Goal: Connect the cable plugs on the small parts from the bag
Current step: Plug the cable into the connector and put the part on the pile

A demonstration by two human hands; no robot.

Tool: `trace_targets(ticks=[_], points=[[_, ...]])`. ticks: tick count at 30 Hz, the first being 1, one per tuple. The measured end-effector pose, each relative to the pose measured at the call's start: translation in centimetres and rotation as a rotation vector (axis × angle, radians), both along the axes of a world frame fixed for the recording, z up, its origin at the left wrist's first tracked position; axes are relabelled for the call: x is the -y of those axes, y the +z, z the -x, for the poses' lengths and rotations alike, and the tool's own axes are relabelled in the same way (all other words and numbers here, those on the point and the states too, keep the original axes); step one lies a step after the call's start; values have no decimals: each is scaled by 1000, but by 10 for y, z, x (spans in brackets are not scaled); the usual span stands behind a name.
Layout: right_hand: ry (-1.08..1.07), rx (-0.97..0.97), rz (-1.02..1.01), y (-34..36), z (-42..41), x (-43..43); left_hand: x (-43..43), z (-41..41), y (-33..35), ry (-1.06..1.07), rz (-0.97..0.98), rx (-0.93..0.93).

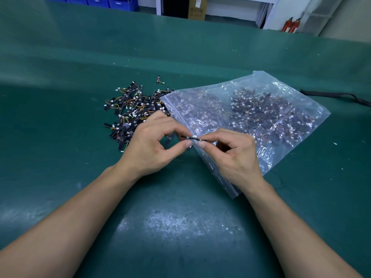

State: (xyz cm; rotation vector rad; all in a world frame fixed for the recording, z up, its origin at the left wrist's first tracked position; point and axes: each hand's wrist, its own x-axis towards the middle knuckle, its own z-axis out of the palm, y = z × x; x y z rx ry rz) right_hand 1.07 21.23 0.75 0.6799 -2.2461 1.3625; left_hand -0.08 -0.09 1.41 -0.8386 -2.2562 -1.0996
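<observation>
Both hands meet above the bench (180,217), which has a green top, right at the near left edge of the bag (261,109). Between them they hold one black strip (199,139), lying roughly level, with a white plug (194,136) on its upper side near the middle. The left hand (154,141) has its grip pinched on the left end of the black strip, thumb below and forefinger above, the other fingers loosely curled. The right hand (230,153) has its grip pinched on the right end in the same way, its thumb tip just beside the left thumb tip. Whether the white plug is fully seated cannot be told.

The bag is clear plastic, lies flat on the bench and is full of the same dark parts with thin orange and yellow wires and white plugs. Its mouth faces left, and a heap of parts (130,109) lies on the bench touching that mouth, just behind the left hand. A single part (158,79) lies apart at the heap's far side.

A black strap (337,96) lies on the bench beyond the bag's right corner. Past the bench stand blue bins (90,1), a cardboard box (197,8) and two red fire extinguishers (291,25)
</observation>
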Motion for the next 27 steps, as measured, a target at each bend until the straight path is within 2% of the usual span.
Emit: trace_targets(ticks=[5,13,20,27], points=[[-43,19,-23,1,-2,2,-1,0,1,20,-5,-49],[-25,17,-20,1,-3,3,1,-1,1,-1,7,48],[-45,66,-15,2,-4,5,1,-1,3,16,0,3],[-48,40,-40,3,-5,5,2,-4,5,-15,15,62]])
